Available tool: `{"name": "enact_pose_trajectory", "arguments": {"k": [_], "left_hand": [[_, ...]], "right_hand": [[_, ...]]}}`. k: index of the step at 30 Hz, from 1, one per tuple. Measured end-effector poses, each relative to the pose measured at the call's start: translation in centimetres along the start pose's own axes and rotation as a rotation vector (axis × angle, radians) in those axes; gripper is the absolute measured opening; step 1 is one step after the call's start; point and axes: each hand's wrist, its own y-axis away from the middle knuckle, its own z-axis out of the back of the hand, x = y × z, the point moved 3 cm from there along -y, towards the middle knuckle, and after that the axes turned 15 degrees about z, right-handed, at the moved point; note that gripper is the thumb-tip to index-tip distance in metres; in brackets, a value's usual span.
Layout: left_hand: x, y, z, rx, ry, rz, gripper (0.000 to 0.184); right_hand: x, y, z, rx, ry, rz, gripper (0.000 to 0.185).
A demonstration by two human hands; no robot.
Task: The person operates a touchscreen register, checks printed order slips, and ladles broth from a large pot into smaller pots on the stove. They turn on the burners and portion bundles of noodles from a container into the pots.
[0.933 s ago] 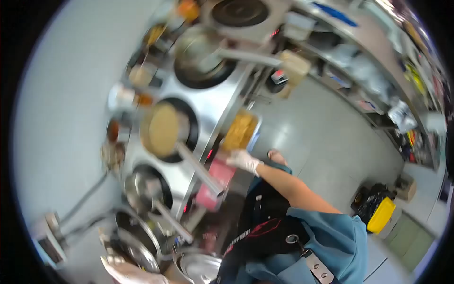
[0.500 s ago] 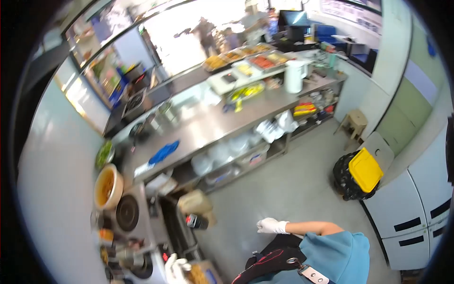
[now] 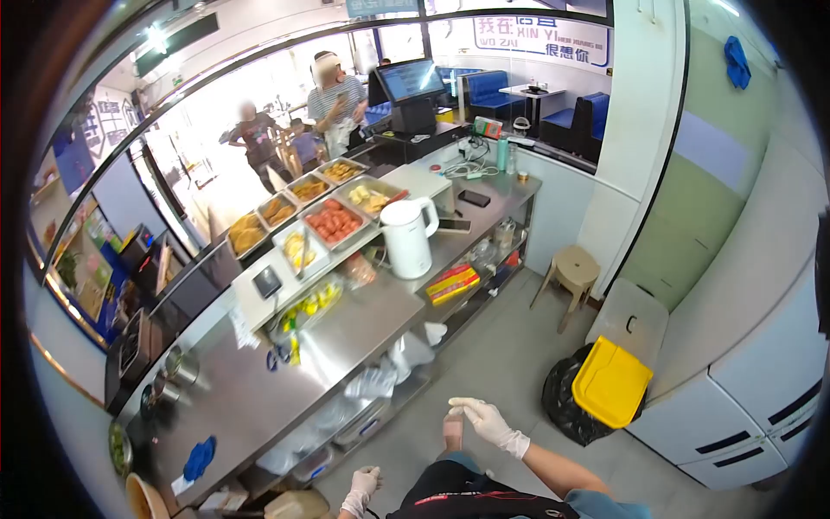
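Both hands gloved, probably for food hygiene. Right hand (image 3: 488, 424) open, fingers loosely extended over the floor, nothing visible in it. Left hand (image 3: 363, 489) has fingers curled, low by the lap; cannot tell if it grips anything. Both hang apart from the surface (image 3: 337, 333), off its near edge.

Nearest left hand: tan container (image 3: 298, 504), on the floor below the near edge, probably there to spare space on top. Nearest right hand: bagged bin (image 3: 562, 402) with yellow lid (image 3: 612, 382), likely on open floor for easy reach.

Plastic bags (image 3: 372, 383) on the lower shelf under the near edge, likely storage. Red sausage tray (image 3: 333, 221) and neighbours along the far edge, presumably facing customers. White kettle (image 3: 406, 240) upright by the near edge, handle to the right, apparently for easy grabbing. Blue cloth (image 3: 199, 458) near left end, probably for wiping.
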Motion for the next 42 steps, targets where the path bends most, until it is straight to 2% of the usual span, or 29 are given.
{"name": "enact_pose_trajectory", "arguments": {"k": [1, 3, 4, 5, 7, 9, 11, 13, 15, 16, 17, 19, 20, 21, 23, 28, 30, 31, 33, 34, 35, 37, 38, 40, 41, 42], "left_hand": [[-3.2, -2.1, -1.8, 0.013, -0.005, 0.002, 0.028], [-11.7, -5.3, -5.6, 0.052, 0.047, -0.152, 0.023], [-16.6, -8.2, -7.8, 0.065, -0.069, -0.238, 0.024], [-20.2, -9.9, -10.0, 0.078, -0.181, -0.304, 0.025], [-30.8, -6.5, -15.4, 0.189, -0.026, -0.310, 0.028], [-39.7, -5.5, -20.5, 0.324, -0.059, -0.414, 0.029], [-47.7, -3.8, -25.0, 0.447, -0.089, -0.487, 0.029], [-54.7, -2.8, -28.8, 0.500, -0.192, -0.623, 0.029], [-60.8, -3.8, -32.4, 0.473, -0.220, -0.783, 0.028], [-63.9, -3.8, -33.7, 0.431, -0.184, -0.886, 0.027], [-66.8, -4.7, -35.3, 0.419, -0.174, -0.880, 0.027], [-72.1, -6.3, -37.6, 0.339, 0.092, -0.907, 0.025], [-74.9, -6.3, -38.4, 0.252, 0.194, -0.876, 0.023], [-77.2, -8.0, -39.4, 0.191, 0.301, -0.913, 0.023], [-81.6, -11.5, -41.1, 0.120, 0.468, -0.811, 0.025], [-91.9, -15.3, -41.2, -0.109, 0.663, -0.770, 0.025], [-95.5, -16.6, -40.5, -0.159, 0.722, -0.709, 0.024], [-97.1, -17.6, -40.3, -0.175, 0.722, -0.708, 0.024], [-99.0, -19.9, -39.5, -0.407, 0.697, -0.814, 0.023], [-99.7, -22.1, -39.4, -0.518, 0.674, -0.926, 0.024], [-100.6, -23.6, -39.4, -0.515, 0.689, -0.933, 0.024], [-100.2, -26.7, -39.6, -0.322, 0.743, -0.714, 0.024], [-100.1, -28.0, -39.7, -0.309, 0.750, -0.693, 0.024], [-100.7, -26.1, -39.6, -0.382, 0.666, -0.748, 0.024], [-101.0, -25.4, -39.5, -0.451, 0.571, -0.802, 0.024], [-100.7, -26.4, -39.5, -0.437, 0.554, -0.760, 0.023]], "right_hand": [[-1.0, -2.7, 1.8, -0.004, 0.010, -0.008, 0.028], [-3.2, -8.1, 5.4, -0.073, 0.016, 0.005, 0.029], [-4.9, -10.7, 7.5, -0.115, 0.108, 0.079, 0.026], [-6.4, -12.6, 9.3, -0.103, 0.122, 0.063, 0.026], [-9.7, -15.9, 13.6, -0.299, -0.140, -0.191, 0.022], [-10.5, -19.0, 18.6, -0.385, -0.097, -0.275, 0.019], [-13.2, -20.9, 23.3, -0.501, -0.086, -0.214, 0.019], [-14.6, -23.4, 28.3, -0.560, 0.105, -0.154, 0.019], [-19.0, -25.4, 33.1, -0.614, 0.084, -0.076, 0.017], [-20.9, -26.9, 35.8, -0.576, 0.233, -0.053, 0.018], [-22.5, -29.1, 38.2, -0.613, 0.164, -0.150, 0.020], [-23.8, -35.5, 42.7, -0.555, 0.166, -0.167, 0.019], [-24.8, -39.1, 44.5, -0.578, 0.054, -0.193, 0.021], [-25.7, -43.0, 46.5, -0.551, 0.051, -0.181, 0.021], [-26.7, -51.1, 48.9, -0.400, 0.134, -0.051, 0.022], [-26.4, -70.5, 50.5, -0.213, 0.064, 0.157, 0.030], [-25.3, -77.1, 50.1, -0.122, 0.195, 0.470, 0.037], [-24.7, -80.1, 49.9, -0.116, 0.180, 0.472, 0.037], [-23.1, -84.7, 49.0, -0.058, 0.284, 0.657, 0.043], [-23.0, -86.8, 48.6, -0.058, 0.283, 0.663, 0.043], [-22.8, -89.0, 48.5, -0.054, 0.310, 0.710, 0.043], [-22.9, -92.9, 48.1, -0.034, 0.334, 0.747, 0.044], [-22.9, -95.1, 47.9, -0.037, 0.259, 0.752, 0.044], [-22.6, -100.1, 47.5, -0.032, 0.180, 0.763, 0.044], [-22.5, -102.5, 47.1, -0.040, 0.208, 0.844, 0.044], [-22.5, -104.9, 46.7, -0.049, 0.233, 0.927, 0.044]]}}
